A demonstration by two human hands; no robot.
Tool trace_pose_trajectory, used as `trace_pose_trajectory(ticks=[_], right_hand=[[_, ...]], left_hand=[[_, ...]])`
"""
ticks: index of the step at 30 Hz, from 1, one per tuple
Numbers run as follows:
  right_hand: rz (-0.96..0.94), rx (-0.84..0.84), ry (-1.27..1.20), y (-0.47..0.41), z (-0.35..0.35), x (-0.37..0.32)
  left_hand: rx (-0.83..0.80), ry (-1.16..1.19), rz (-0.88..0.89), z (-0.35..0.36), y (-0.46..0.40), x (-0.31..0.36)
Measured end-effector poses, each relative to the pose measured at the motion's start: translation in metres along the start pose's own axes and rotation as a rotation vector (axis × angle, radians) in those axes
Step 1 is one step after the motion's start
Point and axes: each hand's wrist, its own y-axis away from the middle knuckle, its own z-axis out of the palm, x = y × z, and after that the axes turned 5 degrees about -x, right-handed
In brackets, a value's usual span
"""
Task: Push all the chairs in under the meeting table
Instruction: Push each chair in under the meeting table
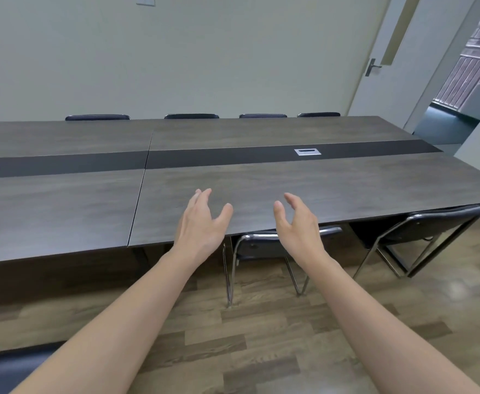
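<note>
Pretty plain room from where I'm standing. The floor [261, 351] is wood-look planks in mixed browns, running under everything near me. Far side is just a pale greenish wall [204, 52] with a switch plate [145, 0] cut off at the top edge. Over on the right a door [398, 52] stands open, light coloured, with a dark lever handle [372, 66] on its edge. Past the doorway I can see a brick wall [477, 61] outside and a darker bit of flooring there. Something dark sits at the near left corner, can't tell what.
</note>
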Motion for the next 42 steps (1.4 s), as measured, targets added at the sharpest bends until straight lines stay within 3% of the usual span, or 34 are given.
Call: trace_pose_trajectory(ticks=[11,24,42], right_hand=[[-0.013,-0.032,0.026,0.113,0.015,-0.030],[-0.064,-0.056,0.033,0.150,0.061,-0.089],[-0.050,-0.081,0.032,0.218,0.288,-0.238]], left_hand=[[0.014,-0.029,-0.050,-0.042,0.112,-0.027],[0.007,-0.034,-0.026,-0.112,0.145,-0.071],[-0.017,-0.082,-0.086,-0.318,0.160,-0.256]])
